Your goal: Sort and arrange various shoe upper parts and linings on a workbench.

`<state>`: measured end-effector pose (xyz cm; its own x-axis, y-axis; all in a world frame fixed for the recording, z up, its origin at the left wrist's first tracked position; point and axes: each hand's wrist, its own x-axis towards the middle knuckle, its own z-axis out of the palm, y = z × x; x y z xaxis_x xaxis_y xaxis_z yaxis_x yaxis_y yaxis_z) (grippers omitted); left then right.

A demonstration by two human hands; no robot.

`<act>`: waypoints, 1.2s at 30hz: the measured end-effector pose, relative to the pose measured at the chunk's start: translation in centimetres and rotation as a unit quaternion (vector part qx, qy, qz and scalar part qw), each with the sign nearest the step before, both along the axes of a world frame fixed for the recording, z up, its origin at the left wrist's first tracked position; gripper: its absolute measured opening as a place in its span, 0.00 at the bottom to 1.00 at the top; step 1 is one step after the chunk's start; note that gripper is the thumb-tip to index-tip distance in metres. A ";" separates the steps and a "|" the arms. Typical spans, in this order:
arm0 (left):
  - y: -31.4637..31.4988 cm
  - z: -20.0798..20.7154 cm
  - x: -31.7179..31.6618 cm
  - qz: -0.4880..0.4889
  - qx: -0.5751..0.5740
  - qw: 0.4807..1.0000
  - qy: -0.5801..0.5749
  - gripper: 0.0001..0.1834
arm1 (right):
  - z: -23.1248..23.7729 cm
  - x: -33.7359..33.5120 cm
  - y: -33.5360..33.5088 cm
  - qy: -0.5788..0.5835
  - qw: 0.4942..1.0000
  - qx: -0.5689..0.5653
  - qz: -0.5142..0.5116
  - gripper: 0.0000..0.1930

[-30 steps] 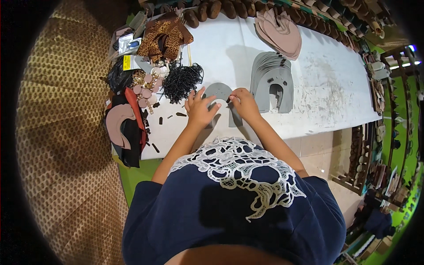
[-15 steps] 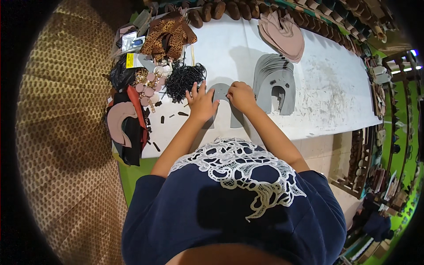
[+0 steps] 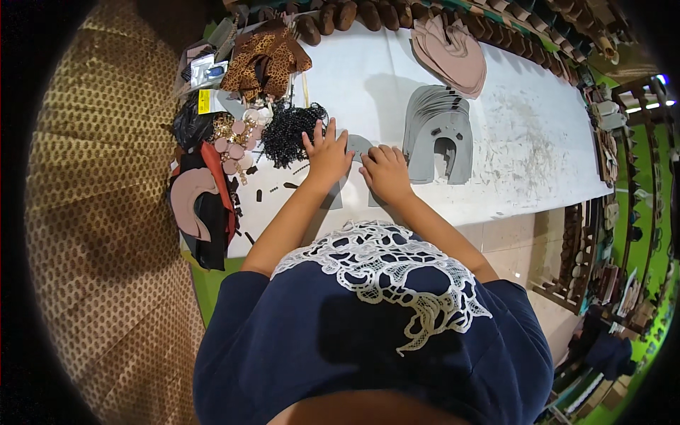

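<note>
On the white table in front of me lies a grey horseshoe-shaped cutout (image 3: 358,144), its curved end away from me and its two legs toward me. My left hand (image 3: 329,156) rests open over its left side, fingers spread, the fingertips close to a tangled bundle of black beaded strands (image 3: 289,134). Over the cutout's right side sits my right hand (image 3: 387,175), its fingers bent and pressed together at the edge. Whatever is under those fingertips is hidden. Just right of it lies a fanned stack of grey horseshoe cutouts (image 3: 419,134) with small dark pieces on top.
Pink cutouts (image 3: 453,60) are stacked at the back, before a row of brown shoe lasts (image 3: 368,15). Leopard-print material (image 3: 265,57), pink discs on gold chain (image 3: 237,145) and another pink cutout (image 3: 188,202) crowd the left. Small dark strips (image 3: 259,195) lie nearby. Shelves (image 3: 577,248) stand right.
My right hand has gone from a pinch at the cutout's curve to lying lower, with its fingers bent over the right side. My left hand has moved slightly up and right.
</note>
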<state>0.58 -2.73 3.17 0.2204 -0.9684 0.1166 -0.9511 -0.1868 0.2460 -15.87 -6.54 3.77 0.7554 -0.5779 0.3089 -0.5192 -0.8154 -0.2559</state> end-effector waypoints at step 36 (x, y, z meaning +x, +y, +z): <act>-0.3 0.3 -1.0 -0.013 0.084 0.991 0.106 0.19 | -0.8 0.3 1.9 0.105 0.991 -0.056 -0.056 0.23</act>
<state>-0.42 -3.04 3.44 0.1977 -0.9758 -0.0932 -0.8862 -0.2186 0.4085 -15.61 -4.65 2.97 0.7433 -0.6321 0.2189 -0.6399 -0.7673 -0.0431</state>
